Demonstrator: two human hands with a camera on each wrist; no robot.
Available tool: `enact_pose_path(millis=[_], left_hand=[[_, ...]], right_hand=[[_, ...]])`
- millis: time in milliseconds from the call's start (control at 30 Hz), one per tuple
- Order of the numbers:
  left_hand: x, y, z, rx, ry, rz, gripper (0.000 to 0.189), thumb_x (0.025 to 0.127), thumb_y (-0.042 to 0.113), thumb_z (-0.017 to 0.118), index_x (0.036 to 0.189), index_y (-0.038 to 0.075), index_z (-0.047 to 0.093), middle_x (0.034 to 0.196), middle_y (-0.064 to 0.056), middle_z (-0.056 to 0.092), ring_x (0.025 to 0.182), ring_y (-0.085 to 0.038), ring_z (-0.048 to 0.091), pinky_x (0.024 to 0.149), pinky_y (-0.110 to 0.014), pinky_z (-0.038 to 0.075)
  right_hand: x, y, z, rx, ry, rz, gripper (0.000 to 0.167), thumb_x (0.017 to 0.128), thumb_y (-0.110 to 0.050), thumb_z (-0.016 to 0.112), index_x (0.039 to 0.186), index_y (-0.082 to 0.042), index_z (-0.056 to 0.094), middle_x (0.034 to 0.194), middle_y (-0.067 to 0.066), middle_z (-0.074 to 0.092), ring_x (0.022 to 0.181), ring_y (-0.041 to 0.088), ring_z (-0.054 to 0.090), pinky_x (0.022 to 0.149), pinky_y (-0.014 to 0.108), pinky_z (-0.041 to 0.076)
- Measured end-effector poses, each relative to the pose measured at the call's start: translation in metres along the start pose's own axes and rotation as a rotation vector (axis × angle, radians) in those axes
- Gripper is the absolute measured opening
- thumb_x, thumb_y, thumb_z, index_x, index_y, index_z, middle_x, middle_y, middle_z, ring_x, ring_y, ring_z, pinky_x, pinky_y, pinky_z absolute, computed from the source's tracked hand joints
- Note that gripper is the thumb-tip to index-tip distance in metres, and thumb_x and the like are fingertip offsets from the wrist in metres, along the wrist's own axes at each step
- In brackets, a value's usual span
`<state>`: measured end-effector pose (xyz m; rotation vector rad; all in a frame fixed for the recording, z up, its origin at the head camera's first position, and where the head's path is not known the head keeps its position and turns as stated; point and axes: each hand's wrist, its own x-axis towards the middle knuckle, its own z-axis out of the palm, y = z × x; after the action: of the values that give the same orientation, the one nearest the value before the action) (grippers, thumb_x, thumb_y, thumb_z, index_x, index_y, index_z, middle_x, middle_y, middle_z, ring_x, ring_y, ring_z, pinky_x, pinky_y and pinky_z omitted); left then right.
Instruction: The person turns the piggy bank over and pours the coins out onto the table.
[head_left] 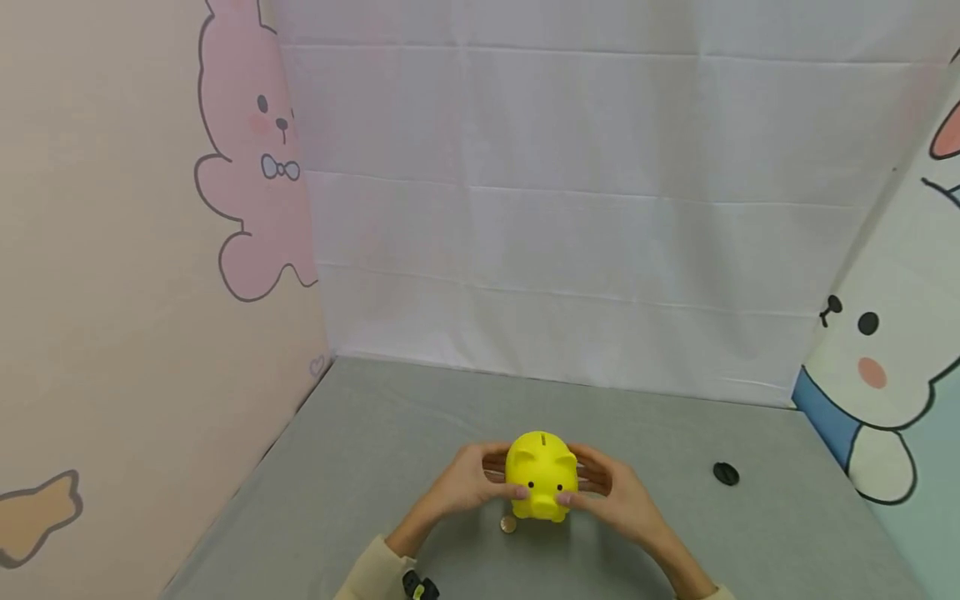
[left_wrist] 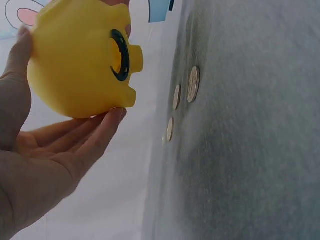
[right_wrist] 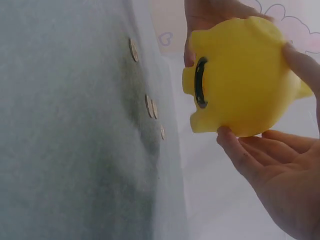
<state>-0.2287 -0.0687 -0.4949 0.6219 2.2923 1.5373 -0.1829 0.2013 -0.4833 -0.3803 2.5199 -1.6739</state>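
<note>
A yellow piggy bank (head_left: 542,477), slot on top and snout toward me, is held above the table between both hands. My left hand (head_left: 467,482) grips its left side, thumb at the front and fingers behind. On the opposite side my right hand (head_left: 621,498) grips it the same way. Both wrist views show a dark-rimmed round hole (right_wrist: 200,82) in its underside. Beneath it several coins (left_wrist: 193,84) lie on the cloth; one coin (head_left: 508,524) shows at its lower left in the head view, the others being hidden there.
A black oval cap (head_left: 725,474) lies on the grey cloth-covered table (head_left: 360,467), off to the right. White hanging cloth (head_left: 570,208) closes the back, and walls with cartoon animals stand at left and right.
</note>
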Motion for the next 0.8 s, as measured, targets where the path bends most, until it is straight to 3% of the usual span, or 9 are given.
enact_pose_path(millis=[167, 400, 500, 667, 800], left_hand=[[-0.001, -0.002, -0.003, -0.035, -0.051, 0.082, 0.093, 0.079, 0.036, 0.094, 0.157, 0.012, 0.049, 0.158, -0.008, 0.055, 0.138, -0.026, 0.063, 0.111, -0.034, 0.056], [0.0, 0.0, -0.004, -0.006, -0.023, 0.132, 0.097, 0.077, 0.03, 0.096, 0.158, 0.013, 0.046, 0.16, -0.01, 0.052, 0.144, -0.03, 0.058, 0.115, -0.035, 0.053], [-0.001, -0.001, -0.002, 0.013, 0.001, 0.181, 0.099, 0.076, 0.028, 0.097, 0.159, 0.017, 0.045, 0.161, -0.007, 0.052, 0.146, -0.028, 0.056, 0.117, -0.033, 0.051], [0.0, -0.006, -0.001, 0.058, 0.059, 0.309, 0.102, 0.074, 0.024, 0.097, 0.161, 0.018, 0.042, 0.164, -0.004, 0.049, 0.15, -0.026, 0.051, 0.118, -0.031, 0.048], [0.001, -0.008, 0.0, 0.069, 0.069, 0.322, 0.102, 0.073, 0.026, 0.097, 0.16, 0.018, 0.044, 0.163, -0.002, 0.05, 0.149, -0.025, 0.052, 0.117, -0.028, 0.049]], right_hand=[[0.001, 0.006, -0.003, -0.006, -0.042, -0.104, 0.093, 0.083, -0.025, 0.091, 0.158, -0.001, 0.042, 0.162, 0.025, 0.045, 0.142, 0.049, 0.054, 0.107, 0.041, 0.059], [0.001, 0.006, -0.003, -0.071, 0.002, -0.163, 0.099, 0.076, -0.032, 0.096, 0.159, -0.013, 0.045, 0.163, 0.015, 0.048, 0.143, 0.041, 0.055, 0.109, 0.043, 0.058], [0.0, 0.007, -0.002, -0.116, 0.032, -0.247, 0.099, 0.075, -0.031, 0.096, 0.159, -0.016, 0.045, 0.162, 0.012, 0.05, 0.144, 0.033, 0.055, 0.108, 0.042, 0.058], [0.0, 0.012, 0.001, -0.218, 0.104, -0.412, 0.104, 0.072, -0.014, 0.097, 0.161, -0.016, 0.043, 0.162, 0.011, 0.051, 0.146, 0.006, 0.05, 0.103, 0.037, 0.061], [0.0, 0.014, 0.003, -0.236, 0.121, -0.444, 0.104, 0.07, -0.009, 0.097, 0.16, -0.014, 0.045, 0.16, 0.013, 0.052, 0.145, 0.009, 0.052, 0.102, 0.035, 0.061]])
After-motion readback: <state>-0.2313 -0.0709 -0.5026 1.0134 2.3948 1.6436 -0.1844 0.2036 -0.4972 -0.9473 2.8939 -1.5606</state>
